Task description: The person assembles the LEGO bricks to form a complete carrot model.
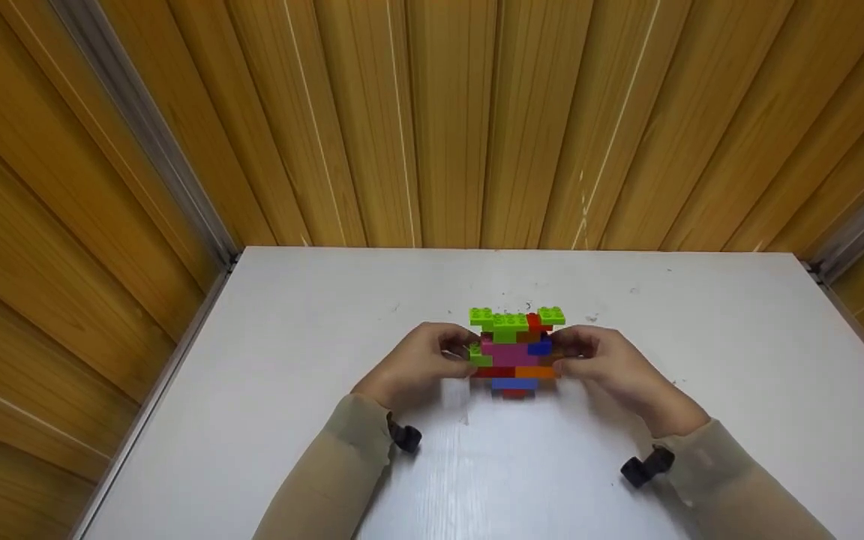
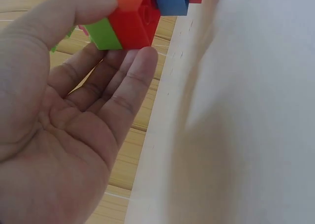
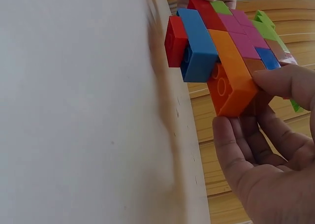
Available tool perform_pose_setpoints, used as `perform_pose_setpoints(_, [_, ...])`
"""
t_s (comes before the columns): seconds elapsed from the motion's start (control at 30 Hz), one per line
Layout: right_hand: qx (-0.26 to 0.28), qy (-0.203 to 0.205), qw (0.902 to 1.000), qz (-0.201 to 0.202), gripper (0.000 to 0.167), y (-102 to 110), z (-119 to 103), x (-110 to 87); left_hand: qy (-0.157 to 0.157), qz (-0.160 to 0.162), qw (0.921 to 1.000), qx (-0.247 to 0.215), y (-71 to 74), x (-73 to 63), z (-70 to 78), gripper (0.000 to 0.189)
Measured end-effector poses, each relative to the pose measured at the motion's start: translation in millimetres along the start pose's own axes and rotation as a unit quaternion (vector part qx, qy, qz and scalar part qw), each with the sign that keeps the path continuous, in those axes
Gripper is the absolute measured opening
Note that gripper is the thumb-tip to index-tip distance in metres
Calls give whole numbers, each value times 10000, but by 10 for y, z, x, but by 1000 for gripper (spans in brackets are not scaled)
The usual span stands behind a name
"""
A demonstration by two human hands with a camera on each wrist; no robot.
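Note:
A structure of joined toy building bricks (image 1: 511, 354) is held up between both hands over the white table. Lime green bricks top it, pink ones fill its middle, then come red and orange, blue, and a small red brick lowest. My left hand (image 1: 426, 358) grips its left side; in the left wrist view the thumb lies on a green brick (image 2: 107, 33) beside a red brick (image 2: 130, 19). On the right side, my right hand (image 1: 603, 367) pinches it near the orange brick (image 3: 236, 76), thumb on a brown brick. The fingers behind the structure are partly hidden.
The white table (image 1: 252, 420) extends around the hands, with small dark marks on its surface. Wood-patterned panels (image 1: 447, 127) stand behind it and at both sides, with metal posts (image 1: 154, 112) at the corners. A black device (image 1: 406, 436) sits at each wrist.

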State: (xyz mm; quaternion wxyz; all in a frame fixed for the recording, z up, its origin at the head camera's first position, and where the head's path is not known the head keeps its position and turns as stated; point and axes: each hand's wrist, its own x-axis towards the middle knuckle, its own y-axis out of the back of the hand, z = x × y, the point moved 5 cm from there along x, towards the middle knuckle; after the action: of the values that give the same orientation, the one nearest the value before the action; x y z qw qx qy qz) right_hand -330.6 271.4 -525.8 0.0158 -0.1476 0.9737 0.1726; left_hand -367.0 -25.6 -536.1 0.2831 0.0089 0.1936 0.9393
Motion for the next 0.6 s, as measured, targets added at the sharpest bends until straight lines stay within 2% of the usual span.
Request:
perform_pose_setpoints(0.27, [530,-137,9976,428,51,9,1,1,-105,491,9981,-345,24,18,22,42])
perform_pose_setpoints(0.47, [853,-307,9934,707,53,8,23,9,-220,922,9923,-800,-16,27,34,42])
perform_pose_setpoints(0.6, [984,-439,9903,880,53,4,37,7,-124,1272,9878,-888,-53,20,34,39])
